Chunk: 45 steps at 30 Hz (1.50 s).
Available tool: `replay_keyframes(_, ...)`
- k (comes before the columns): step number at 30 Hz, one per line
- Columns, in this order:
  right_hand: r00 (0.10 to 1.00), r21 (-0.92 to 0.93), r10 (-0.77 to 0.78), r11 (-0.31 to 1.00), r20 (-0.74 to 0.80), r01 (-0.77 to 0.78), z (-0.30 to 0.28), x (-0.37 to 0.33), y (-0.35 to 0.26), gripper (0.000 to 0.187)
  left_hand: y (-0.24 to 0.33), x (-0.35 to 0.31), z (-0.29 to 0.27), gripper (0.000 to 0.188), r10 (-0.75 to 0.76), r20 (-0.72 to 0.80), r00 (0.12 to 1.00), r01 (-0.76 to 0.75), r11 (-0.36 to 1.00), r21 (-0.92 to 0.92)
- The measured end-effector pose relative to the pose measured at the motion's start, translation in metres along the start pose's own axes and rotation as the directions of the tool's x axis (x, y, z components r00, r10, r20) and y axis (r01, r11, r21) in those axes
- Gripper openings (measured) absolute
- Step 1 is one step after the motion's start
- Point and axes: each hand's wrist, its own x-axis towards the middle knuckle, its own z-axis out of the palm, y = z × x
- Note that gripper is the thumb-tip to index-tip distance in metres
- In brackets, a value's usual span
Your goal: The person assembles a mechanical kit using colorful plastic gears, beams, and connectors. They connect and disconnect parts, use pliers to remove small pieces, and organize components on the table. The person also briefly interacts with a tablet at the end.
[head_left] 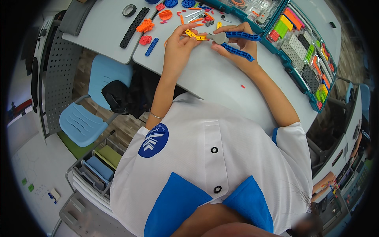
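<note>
My left hand (pixel 177 49) pinches a yellow angled beam (pixel 200 38) with holes, a toy building part, between its fingers and thumb. In my right hand (pixel 248 53) is a plier-like tool (pixel 240 52) with two blue ribbed handles spread apart and a rounded grey head. The grey tip meets the right end of the yellow beam; whether it grips anything there is too small to tell. Just beyond my right fingers lies another small yellow piece (pixel 219 25). A blue beam (pixel 151 47) and a red part (pixel 145 40) rest left of my left hand.
A teal case (pixel 292 75) full of colourful parts stands along the right. Orange pieces, blue gears (pixel 188 3) and grey rods lie at the far side. A long black perforated strip (pixel 134 28) and black ring (pixel 129 10) are left; blue chairs (pixel 83 124) stand beside the table.
</note>
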Motion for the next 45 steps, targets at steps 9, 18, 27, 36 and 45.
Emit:
replay_keyframes(9, 0.997, 0.004, -0.073, 0.997, 0.024, 0.073, 0.002, -0.002, 0.004, 0.055, -0.003, 0.0, 0.006, 0.032, 0.042, -0.024, 0.999, -0.041, 0.999, 0.024)
replay_keyframes(18, 0.999, -0.091, -0.019, 0.996, 0.048, 0.023, 0.0, -0.001, 0.0, 0.053, -0.005, 0.0, 0.005, 0.029, 0.079, -0.046, 0.996, -0.073, 0.99, 0.119)
replay_keyframes(27, 0.999, -0.08, -0.016, 0.997, 0.045, 0.019, 0.001, -0.003, -0.001, 0.055, -0.002, -0.001, 0.008, 0.027, 0.108, -0.04, 0.993, -0.104, 0.991, 0.087)
replay_keyframes(36, 0.998, -0.223, 0.031, 0.975, 0.053, -0.018, 0.0, -0.003, -0.01, 0.045, 0.002, -0.001, 0.007, 0.026, 0.061, -0.019, 0.998, -0.061, 0.998, -0.002)
replay_keyframes(45, 0.874, 0.5, 0.486, 0.757, -0.003, -0.42, -0.012, 0.012, -0.012, 0.038, 0.004, -0.001, 0.005, 0.023, 0.265, -0.01, 0.964, -0.251, 0.922, 0.295)
